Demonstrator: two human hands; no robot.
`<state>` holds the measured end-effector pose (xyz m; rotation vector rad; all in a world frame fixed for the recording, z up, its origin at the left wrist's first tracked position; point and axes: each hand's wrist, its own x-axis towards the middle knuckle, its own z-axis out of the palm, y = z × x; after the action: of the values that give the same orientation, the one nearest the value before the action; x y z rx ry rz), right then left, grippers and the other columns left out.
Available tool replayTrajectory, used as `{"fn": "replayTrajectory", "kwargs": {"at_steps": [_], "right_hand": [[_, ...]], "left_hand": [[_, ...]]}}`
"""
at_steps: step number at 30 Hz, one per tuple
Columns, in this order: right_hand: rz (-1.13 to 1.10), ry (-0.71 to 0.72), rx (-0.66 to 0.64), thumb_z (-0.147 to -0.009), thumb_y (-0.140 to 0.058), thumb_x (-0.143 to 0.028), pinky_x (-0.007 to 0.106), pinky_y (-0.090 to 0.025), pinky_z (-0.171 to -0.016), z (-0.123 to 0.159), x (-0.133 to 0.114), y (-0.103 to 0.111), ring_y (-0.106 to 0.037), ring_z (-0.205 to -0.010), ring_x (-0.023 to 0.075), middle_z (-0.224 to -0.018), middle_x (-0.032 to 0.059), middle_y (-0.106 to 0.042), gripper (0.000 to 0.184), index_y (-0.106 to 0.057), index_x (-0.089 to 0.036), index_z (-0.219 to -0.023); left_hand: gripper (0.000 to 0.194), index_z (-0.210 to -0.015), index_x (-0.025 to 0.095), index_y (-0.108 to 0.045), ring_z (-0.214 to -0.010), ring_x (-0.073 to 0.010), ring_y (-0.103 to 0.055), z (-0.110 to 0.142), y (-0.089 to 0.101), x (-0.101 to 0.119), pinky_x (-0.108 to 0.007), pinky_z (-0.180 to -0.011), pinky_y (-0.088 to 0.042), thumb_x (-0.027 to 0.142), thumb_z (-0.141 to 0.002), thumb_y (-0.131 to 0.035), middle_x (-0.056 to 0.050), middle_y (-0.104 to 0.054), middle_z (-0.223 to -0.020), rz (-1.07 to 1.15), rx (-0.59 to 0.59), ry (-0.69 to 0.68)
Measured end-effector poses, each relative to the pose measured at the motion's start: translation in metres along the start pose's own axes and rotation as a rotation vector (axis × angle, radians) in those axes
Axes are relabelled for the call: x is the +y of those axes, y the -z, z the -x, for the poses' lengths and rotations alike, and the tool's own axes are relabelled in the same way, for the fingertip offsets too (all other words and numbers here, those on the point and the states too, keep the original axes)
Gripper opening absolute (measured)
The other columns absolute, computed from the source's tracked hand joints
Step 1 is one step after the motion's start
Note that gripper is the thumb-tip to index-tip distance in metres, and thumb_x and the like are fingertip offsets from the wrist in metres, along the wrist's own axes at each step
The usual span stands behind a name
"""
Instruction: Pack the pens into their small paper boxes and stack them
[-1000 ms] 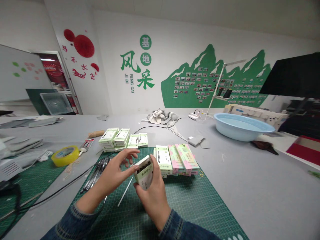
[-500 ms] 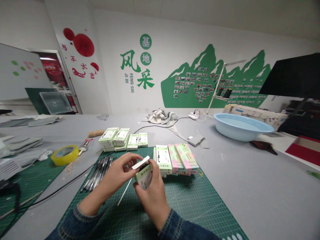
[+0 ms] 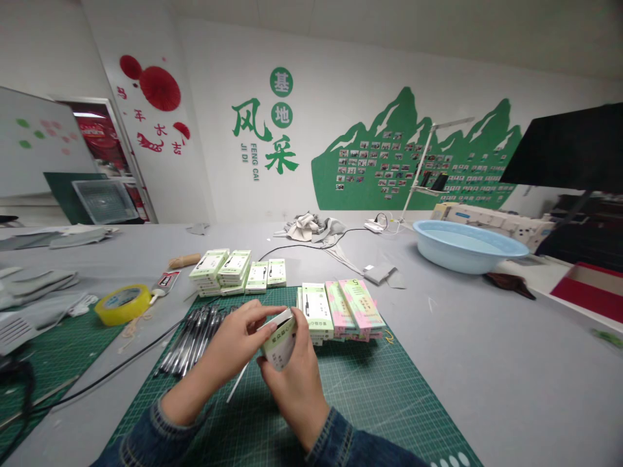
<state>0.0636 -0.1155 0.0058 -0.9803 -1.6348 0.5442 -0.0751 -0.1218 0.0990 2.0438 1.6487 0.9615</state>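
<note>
Above the green cutting mat point(image 3: 370, 395), my right hand point(image 3: 299, 383) is closed round a small white and green cardboard box point(image 3: 280, 350), tilted with its top end up. The fingers of my left hand point(image 3: 238, 337) pinch the box's top flap, which lies nearly down over the opening; a dark gap still shows beneath it. Beside my left forearm lies a bundle of black pens point(image 3: 192, 340). A thin white stick point(image 3: 237, 384) rests on the mat under the box. Right behind my hands stand stacked green boxes point(image 3: 316, 311) and pink-green boxes point(image 3: 360, 305).
Further stacks of green boxes point(image 3: 209, 269) stand at the mat's back left. Yellow tape point(image 3: 124, 305) and a black cable point(image 3: 117, 363) lie on the left. Grey cloth point(image 3: 311, 227) is heaped at the back; a blue basin point(image 3: 467, 250) stands on the right.
My left hand has pushed the box's flap down, from raised to nearly closed. My right hand keeps its grip on the box. The view has shifted slightly.
</note>
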Motion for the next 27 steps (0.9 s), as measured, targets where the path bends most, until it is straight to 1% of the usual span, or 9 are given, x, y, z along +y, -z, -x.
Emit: {"fn": "replayTrajectory", "kwargs": {"at_steps": [9, 13, 15, 17, 20, 21, 23, 25, 27], "right_hand": [[0.013, 0.026, -0.005, -0.08, -0.068, -0.023, 0.045, -0.045, -0.112, -0.001, -0.001, 0.001, -0.052, -0.134, 0.0293, -0.146, 0.0194, -0.05, 0.084, -0.026, -0.015, -0.152], [0.018, 0.028, 0.003, -0.082, -0.064, -0.02, 0.045, -0.047, -0.11, -0.002, -0.004, 0.003, -0.054, -0.132, 0.029, -0.144, 0.0196, -0.052, 0.078, -0.028, -0.014, -0.151], [0.033, 0.037, 0.015, -0.082, -0.065, -0.02, 0.044, -0.049, -0.108, -0.002, -0.005, 0.002, -0.057, -0.13, 0.0288, -0.142, 0.0196, -0.054, 0.077, -0.03, -0.013, -0.151], [0.046, 0.042, 0.019, -0.082, -0.065, -0.02, 0.043, -0.05, -0.107, -0.002, -0.005, 0.003, -0.058, -0.128, 0.0284, -0.141, 0.0197, -0.055, 0.078, -0.03, -0.012, -0.151], [0.07, 0.047, -0.025, -0.077, -0.069, -0.018, 0.042, -0.049, -0.109, 0.0, -0.009, 0.007, -0.056, -0.13, 0.0284, -0.143, 0.0187, -0.053, 0.087, -0.026, -0.014, -0.153], [0.094, 0.058, -0.055, -0.074, -0.071, -0.017, 0.044, -0.047, -0.11, 0.001, -0.011, 0.009, -0.054, -0.132, 0.0295, -0.144, 0.0182, -0.051, 0.093, -0.024, -0.015, -0.154], [0.18, 0.087, -0.109, -0.069, -0.075, -0.015, 0.048, -0.046, -0.111, 0.004, -0.016, 0.015, -0.05, -0.134, 0.0333, -0.149, 0.0172, -0.046, 0.101, -0.024, -0.018, -0.156], [0.287, 0.118, -0.121, -0.07, -0.074, -0.014, 0.052, -0.049, -0.107, 0.004, -0.021, 0.021, -0.05, -0.133, 0.0365, -0.152, 0.0164, -0.042, 0.095, -0.031, -0.024, -0.154], [0.366, 0.144, -0.098, -0.074, -0.07, -0.011, 0.052, -0.051, -0.103, 0.0, -0.025, 0.027, -0.052, -0.131, 0.0372, -0.151, 0.0163, -0.041, 0.081, -0.043, -0.027, -0.149]], "left_hand": [[0.038, -0.128, 0.029, -0.067, -0.086, -0.019, -0.06, 0.014, -0.013, 0.011, -0.033, -0.08, -0.047, 0.036, -0.099, -0.043, -0.004, -0.057, -0.092, -0.221, 0.046, -0.054], [0.038, -0.129, 0.028, -0.068, -0.091, -0.0229, -0.058, 0.021, -0.022, 0.008, -0.038, -0.085, -0.048, 0.034, -0.097, -0.047, -0.005, -0.058, -0.091, -0.259, 0.13, -0.135], [0.036, -0.126, 0.03, -0.069, -0.097, -0.0242, -0.058, 0.023, -0.024, 0.003, -0.039, -0.089, -0.048, 0.034, -0.095, -0.052, -0.006, -0.06, -0.097, -0.227, 0.187, -0.114], [0.035, -0.125, 0.032, -0.069, -0.096, -0.0236, -0.06, 0.024, -0.024, -0.001, -0.037, -0.088, -0.049, 0.037, -0.092, -0.057, -0.006, -0.063, -0.103, -0.154, 0.193, -0.042], [0.034, -0.12, 0.031, -0.071, -0.081, -0.02, -0.062, 0.019, -0.018, -0.009, -0.031, -0.074, -0.05, 0.041, -0.09, -0.059, -0.003, -0.07, -0.103, 0.015, 0.154, 0.076], [0.033, -0.117, 0.029, -0.072, -0.077, -0.019, -0.062, 0.016, -0.013, -0.012, -0.029, -0.069, -0.049, 0.043, -0.089, -0.06, -0.003, -0.071, -0.101, 0.081, 0.167, 0.113], [0.036, -0.114, 0.024, -0.072, -0.069, -0.0171, -0.06, 0.005, -0.003, -0.019, -0.026, -0.059, -0.045, 0.047, -0.087, -0.062, -0.002, -0.072, -0.093, 0.231, 0.254, 0.193], [0.044, -0.116, 0.021, -0.07, -0.059, -0.014, -0.055, -0.009, 0.006, -0.028, -0.022, -0.05, -0.037, 0.05, -0.084, -0.066, 0.0, -0.068, -0.077, 0.414, 0.347, 0.269], [0.05, -0.118, 0.018, -0.068, -0.052, -0.0106, -0.049, -0.024, 0.011, -0.033, -0.02, -0.044, -0.031, 0.051, -0.081, -0.07, 0.003, -0.062, -0.068, 0.593, 0.383, 0.304]]}}
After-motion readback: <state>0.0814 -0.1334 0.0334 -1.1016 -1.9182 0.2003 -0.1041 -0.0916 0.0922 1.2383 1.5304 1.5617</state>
